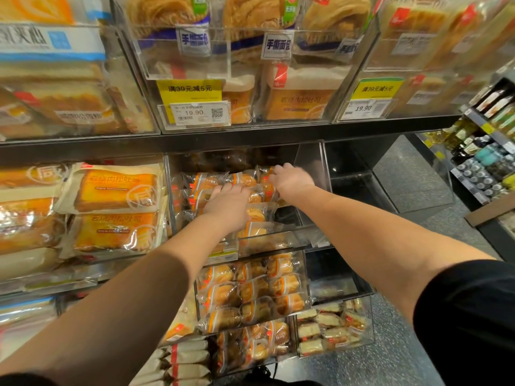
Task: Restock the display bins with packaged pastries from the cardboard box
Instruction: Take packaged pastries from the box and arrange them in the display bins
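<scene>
left hand [228, 204] fingertips buried in the pastries [223, 182], can't see 'em | right hand [292, 178] motion-blurred, grip's anyone's guess | price tag [195, 112] small print unreadable | bin [312, 174] back lost in shadow

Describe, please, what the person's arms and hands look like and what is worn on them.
Both forearms are bare, with no watch, gloves or rings visible on the left hand or the right hand. A black short sleeve covers the right upper arm, and a sliver of dark sleeve shows at the left arm's lower edge.
</scene>
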A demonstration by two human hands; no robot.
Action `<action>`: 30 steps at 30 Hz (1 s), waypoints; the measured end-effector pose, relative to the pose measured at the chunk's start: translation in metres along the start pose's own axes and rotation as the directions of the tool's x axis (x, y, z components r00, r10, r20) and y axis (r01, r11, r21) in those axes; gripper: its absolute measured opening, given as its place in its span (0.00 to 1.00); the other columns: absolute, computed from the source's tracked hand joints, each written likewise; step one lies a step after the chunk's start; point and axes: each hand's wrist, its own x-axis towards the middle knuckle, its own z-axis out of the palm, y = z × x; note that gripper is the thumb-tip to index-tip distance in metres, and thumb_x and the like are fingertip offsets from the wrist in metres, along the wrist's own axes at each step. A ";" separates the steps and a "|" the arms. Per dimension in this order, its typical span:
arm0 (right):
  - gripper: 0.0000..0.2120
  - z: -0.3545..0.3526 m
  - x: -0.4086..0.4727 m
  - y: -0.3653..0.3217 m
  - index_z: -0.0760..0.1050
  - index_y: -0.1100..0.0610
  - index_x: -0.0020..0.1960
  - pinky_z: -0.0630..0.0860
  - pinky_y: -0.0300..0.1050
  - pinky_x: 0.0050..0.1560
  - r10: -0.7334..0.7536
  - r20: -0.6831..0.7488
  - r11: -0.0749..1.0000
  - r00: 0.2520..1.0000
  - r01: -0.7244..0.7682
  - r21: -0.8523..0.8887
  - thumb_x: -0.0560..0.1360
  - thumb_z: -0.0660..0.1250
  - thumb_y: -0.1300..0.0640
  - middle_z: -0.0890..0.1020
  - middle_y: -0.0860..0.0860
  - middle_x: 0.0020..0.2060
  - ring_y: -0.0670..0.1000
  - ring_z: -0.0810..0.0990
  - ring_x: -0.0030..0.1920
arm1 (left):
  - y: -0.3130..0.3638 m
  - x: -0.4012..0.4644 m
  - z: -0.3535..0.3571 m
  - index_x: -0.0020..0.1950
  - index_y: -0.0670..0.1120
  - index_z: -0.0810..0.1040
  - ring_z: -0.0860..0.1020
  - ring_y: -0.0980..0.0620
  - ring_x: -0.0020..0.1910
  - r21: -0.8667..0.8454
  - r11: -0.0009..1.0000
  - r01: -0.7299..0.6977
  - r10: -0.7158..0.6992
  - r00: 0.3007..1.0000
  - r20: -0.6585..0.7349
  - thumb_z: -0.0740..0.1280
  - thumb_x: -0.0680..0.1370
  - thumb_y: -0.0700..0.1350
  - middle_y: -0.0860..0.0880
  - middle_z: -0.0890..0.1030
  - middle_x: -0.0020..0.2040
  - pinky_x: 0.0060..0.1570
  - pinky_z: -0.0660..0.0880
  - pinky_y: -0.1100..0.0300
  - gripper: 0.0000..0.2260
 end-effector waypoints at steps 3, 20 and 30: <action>0.30 0.001 0.001 -0.002 0.67 0.55 0.73 0.76 0.54 0.63 0.046 0.059 0.995 0.997 -0.051 0.090 0.74 0.71 0.65 0.70 0.55 0.68 0.59 0.70 0.67 | 0.002 0.005 0.001 0.76 0.51 0.65 0.61 0.46 0.75 -0.056 0.996 -0.075 0.074 0.997 -0.026 0.63 0.81 0.53 0.48 0.65 0.75 0.75 0.56 0.48 0.24; 0.19 -0.002 -0.005 0.002 0.73 0.57 0.70 0.57 0.53 0.76 0.075 0.008 0.976 0.997 -0.072 -0.204 0.80 0.66 0.57 0.77 0.55 0.65 0.56 0.71 0.69 | 0.016 0.041 -0.005 0.79 0.51 0.63 0.55 0.45 0.78 0.134 0.986 -0.101 0.084 0.988 0.129 0.52 0.82 0.62 0.53 0.60 0.80 0.75 0.49 0.43 0.28; 0.20 -0.034 -0.036 0.009 0.70 0.57 0.72 0.71 0.52 0.65 0.021 0.022 0.973 1.000 -0.015 -0.230 0.80 0.63 0.60 0.76 0.56 0.66 0.59 0.73 0.66 | 0.014 0.028 -0.028 0.70 0.49 0.75 0.66 0.45 0.69 0.170 0.983 -0.068 0.043 0.988 0.147 0.55 0.82 0.58 0.48 0.73 0.69 0.68 0.62 0.46 0.22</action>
